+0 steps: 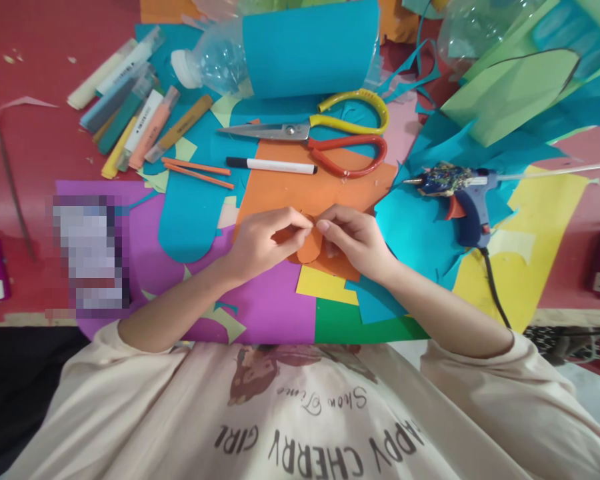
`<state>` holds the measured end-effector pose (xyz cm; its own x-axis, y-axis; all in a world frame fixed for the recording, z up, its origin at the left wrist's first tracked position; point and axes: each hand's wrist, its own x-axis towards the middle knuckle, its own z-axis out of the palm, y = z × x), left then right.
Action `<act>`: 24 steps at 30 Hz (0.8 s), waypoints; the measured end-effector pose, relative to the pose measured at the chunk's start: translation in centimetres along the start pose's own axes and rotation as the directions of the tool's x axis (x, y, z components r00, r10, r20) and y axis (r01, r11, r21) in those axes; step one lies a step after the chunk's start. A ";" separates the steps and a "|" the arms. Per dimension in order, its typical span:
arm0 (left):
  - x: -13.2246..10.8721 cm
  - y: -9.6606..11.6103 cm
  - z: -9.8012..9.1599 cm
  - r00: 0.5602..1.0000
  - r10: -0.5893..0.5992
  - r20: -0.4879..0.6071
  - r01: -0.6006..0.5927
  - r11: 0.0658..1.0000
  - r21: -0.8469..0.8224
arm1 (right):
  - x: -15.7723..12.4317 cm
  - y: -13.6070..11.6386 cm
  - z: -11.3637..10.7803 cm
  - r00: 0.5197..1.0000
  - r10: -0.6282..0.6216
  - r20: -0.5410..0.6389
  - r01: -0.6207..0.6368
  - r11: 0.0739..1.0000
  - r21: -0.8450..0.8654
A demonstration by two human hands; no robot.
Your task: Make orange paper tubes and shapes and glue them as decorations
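Both hands meet over an orange sheet (275, 180) at the middle of the table. My left hand (265, 241) pinches a small orange paper piece (309, 249) with a rounded lower end. My right hand (355, 240) pinches the same piece from the other side, fingertips almost touching the left ones. The piece's upper part is hidden by the fingers. Just beyond the hands lies a white marker pen (273, 166) with a black cap. Further off are scissors (300, 131) with one yellow and one red handle, blades pointing left.
A blue glue gun (473, 200) lies at right, its cord running toward me. A plastic bottle (300, 50) wrapped in blue paper lies at the back. Several markers (150, 123), two thin orange strips (197, 172) and a blurred phone-like object (90, 253) are at left.
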<state>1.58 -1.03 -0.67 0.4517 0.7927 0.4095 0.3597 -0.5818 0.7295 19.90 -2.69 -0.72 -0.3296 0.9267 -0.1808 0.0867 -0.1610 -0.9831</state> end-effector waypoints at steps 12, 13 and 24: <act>-0.1 0.2 -0.1 0.999 -0.037 0.020 0.036 0.998 0.042 | 0.0 -0.1 0.1 1.000 0.009 0.006 -0.009 0.999 -0.048; -0.1 0.2 -0.1 0.998 -0.050 0.024 0.049 0.998 0.039 | 0.1 0.0 0.1 1.000 0.006 0.004 -0.006 0.999 -0.048; -0.1 0.0 0.0 0.980 -0.172 0.100 0.175 0.984 -0.023 | 0.0 0.3 0.2 0.999 -0.044 -0.010 0.043 0.994 -0.096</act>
<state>1.55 -1.10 -0.66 0.4623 0.8587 0.2212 0.4140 -0.4297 0.8025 19.75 -2.75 -0.99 -0.3235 0.9362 -0.1371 0.1622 -0.0878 -0.9828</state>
